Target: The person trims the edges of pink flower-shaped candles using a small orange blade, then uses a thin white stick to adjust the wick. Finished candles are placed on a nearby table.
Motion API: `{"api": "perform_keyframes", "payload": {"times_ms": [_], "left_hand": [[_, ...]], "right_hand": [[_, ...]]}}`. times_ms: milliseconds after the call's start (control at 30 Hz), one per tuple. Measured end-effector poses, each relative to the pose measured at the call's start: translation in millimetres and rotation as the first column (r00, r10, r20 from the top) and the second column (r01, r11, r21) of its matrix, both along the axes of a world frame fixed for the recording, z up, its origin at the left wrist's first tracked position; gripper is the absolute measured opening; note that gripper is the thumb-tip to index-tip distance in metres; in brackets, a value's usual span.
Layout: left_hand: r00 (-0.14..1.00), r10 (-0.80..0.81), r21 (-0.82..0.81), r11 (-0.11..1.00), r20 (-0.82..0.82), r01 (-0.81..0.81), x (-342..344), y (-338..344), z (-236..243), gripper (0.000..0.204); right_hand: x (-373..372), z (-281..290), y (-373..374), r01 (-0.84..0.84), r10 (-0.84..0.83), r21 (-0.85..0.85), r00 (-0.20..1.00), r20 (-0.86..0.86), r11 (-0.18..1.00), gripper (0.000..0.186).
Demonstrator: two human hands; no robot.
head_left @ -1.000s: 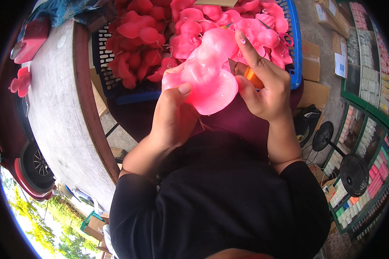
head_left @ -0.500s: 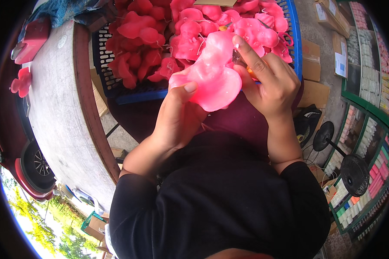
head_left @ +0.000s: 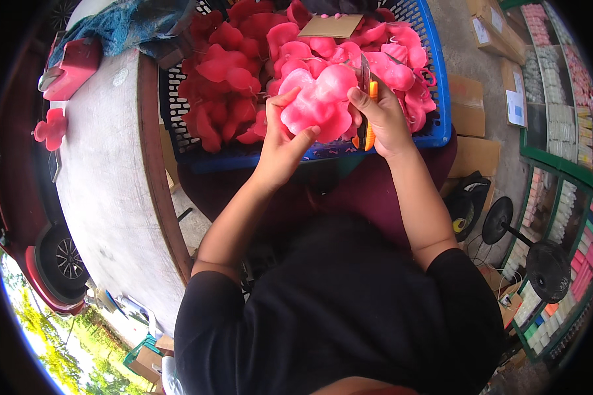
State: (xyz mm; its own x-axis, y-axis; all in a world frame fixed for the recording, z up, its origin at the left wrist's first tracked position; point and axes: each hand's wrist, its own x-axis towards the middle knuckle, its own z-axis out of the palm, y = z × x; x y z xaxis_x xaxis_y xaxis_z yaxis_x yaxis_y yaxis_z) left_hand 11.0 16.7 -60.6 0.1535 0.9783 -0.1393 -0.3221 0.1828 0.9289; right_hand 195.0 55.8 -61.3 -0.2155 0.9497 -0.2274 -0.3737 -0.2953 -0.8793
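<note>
A glossy pink wax piece [head_left: 316, 105] with rounded lobes is held over the front of a blue plastic basket [head_left: 435, 138] full of similar pink pieces [head_left: 224, 66]. My left hand [head_left: 283, 145] grips it from the left, thumb pressed on its lower lobe. My right hand [head_left: 385, 125] is closed on an orange-handled box cutter [head_left: 371, 108], its dark blade pointing up, with the thumb at the wax piece's right edge.
A pale table [head_left: 105, 151] runs along my left, bearing a red tool [head_left: 76, 69], a blue cloth [head_left: 118, 26] and a small pink piece [head_left: 49, 128]. Cardboard [head_left: 329, 26] tops the basket. Boxes [head_left: 468, 108], a black fan [head_left: 548, 270] and racks of candles [head_left: 550, 105] stand rightward.
Both hands have moved up and farther over the basket. The wax piece is turned, and the cutter's orange handle now stands upright in view in my right hand.
</note>
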Motion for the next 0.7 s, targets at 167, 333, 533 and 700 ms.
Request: {"api": "perform_keyframes", "payload": {"times_ms": [167,333,533,700], "left_hand": [[0.9,0.096,0.29,0.956,-0.424,0.035,0,1,-2,0.074],[0.979,0.089,-0.178,0.982,0.182,-0.056,-4,-3,13,0.074],[0.948,0.121,-0.417,0.909,0.296,0.015,-17,2,-1,0.04],[0.914,0.208,-0.46,0.888,0.347,-0.027,-30,3,5,0.041]], "right_hand": [[-2,11,9,0.042,-0.116,-0.273,0.957,-0.264,0.961,0.025],[1,7,12,-0.052,0.001,-0.258,0.981,-0.194,0.965,0.025],[1,2,19,0.115,-0.165,0.152,0.912,0.376,0.982,0.035],[24,14,20,-0.28,-0.441,0.607,0.477,0.76,0.744,0.046]]}}
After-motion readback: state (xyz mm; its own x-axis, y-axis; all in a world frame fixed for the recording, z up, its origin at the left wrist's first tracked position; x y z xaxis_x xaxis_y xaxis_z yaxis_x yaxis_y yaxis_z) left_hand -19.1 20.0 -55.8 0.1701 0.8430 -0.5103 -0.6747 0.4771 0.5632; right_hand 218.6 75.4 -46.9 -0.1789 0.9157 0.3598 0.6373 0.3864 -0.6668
